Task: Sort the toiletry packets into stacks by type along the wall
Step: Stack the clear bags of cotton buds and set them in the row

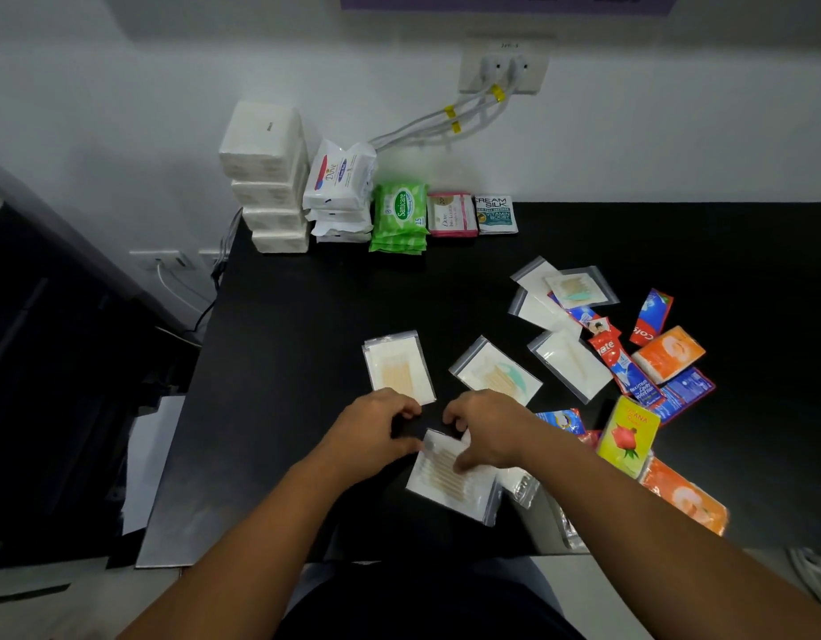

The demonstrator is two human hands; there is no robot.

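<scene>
Pinching swab bag near front edge of table: left hand grips bag's upper left corner with curled fingers; right hand curls over top edge, thumb pressed on bag face. Second bag and third bag lie flat just beyond hands. Farther right, loose mix: more bags, Colgate sachets, orange packs, yellow pack. Against wall, left to right: tissue stack, Dove stack, Sanicare stack, pink sachets, Cream Silk sachets.

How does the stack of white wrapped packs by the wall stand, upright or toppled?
Upright: the tall stack of white wrapped packs sits one atop another, none fallen.
</scene>
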